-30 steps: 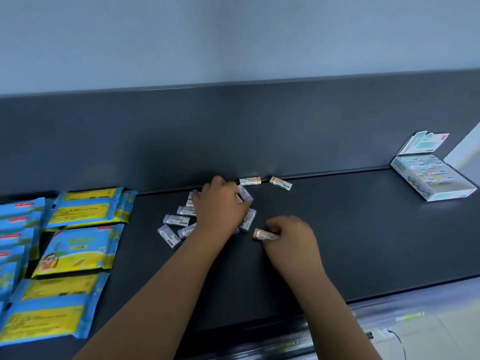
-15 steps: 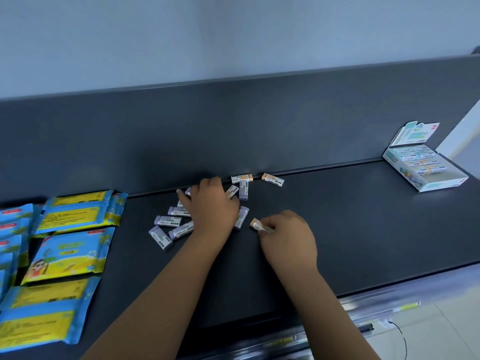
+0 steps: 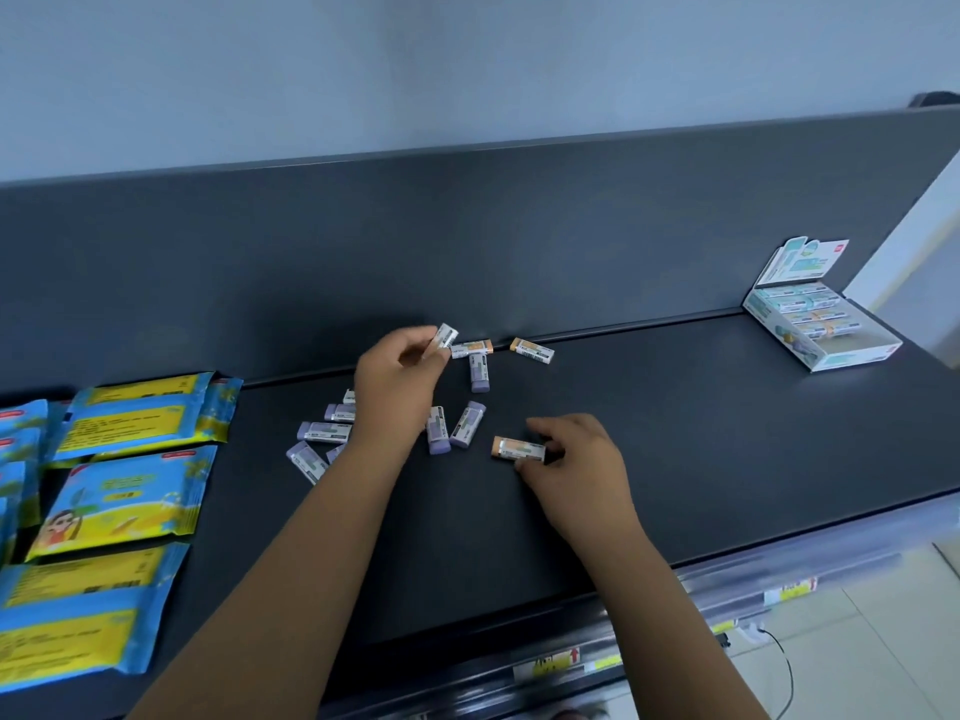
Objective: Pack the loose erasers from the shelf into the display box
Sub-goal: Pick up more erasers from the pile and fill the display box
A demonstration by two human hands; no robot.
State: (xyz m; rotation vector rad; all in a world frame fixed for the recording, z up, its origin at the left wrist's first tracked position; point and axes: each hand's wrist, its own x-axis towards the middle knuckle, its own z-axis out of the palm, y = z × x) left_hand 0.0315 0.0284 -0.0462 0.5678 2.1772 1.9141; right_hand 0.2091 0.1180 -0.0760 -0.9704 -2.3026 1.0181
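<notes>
Several small sleeved erasers lie scattered on the dark shelf (image 3: 675,433) near its back wall. My left hand (image 3: 397,387) is raised just above them and pinches one eraser (image 3: 444,337) between thumb and fingertips. My right hand (image 3: 571,459) rests on the shelf and pinches an orange-ended eraser (image 3: 517,449) that lies flat. Two purple erasers (image 3: 452,426) lie between my hands, more purple ones (image 3: 322,432) sit left of my left wrist, and two orange ones (image 3: 530,350) lie by the wall. The open display box (image 3: 841,350) stands far right, partly filled.
Blue and yellow flat packets (image 3: 124,491) cover the shelf's left end. A dark back wall (image 3: 467,241) runs behind everything. The shelf's front edge carries a price-tag rail (image 3: 571,662). A white upright panel (image 3: 904,241) stands behind the box.
My left hand has lifted off the pile with one eraser pinched in its fingers. My right hand keeps its hold on the orange-ended eraser, with little movement.
</notes>
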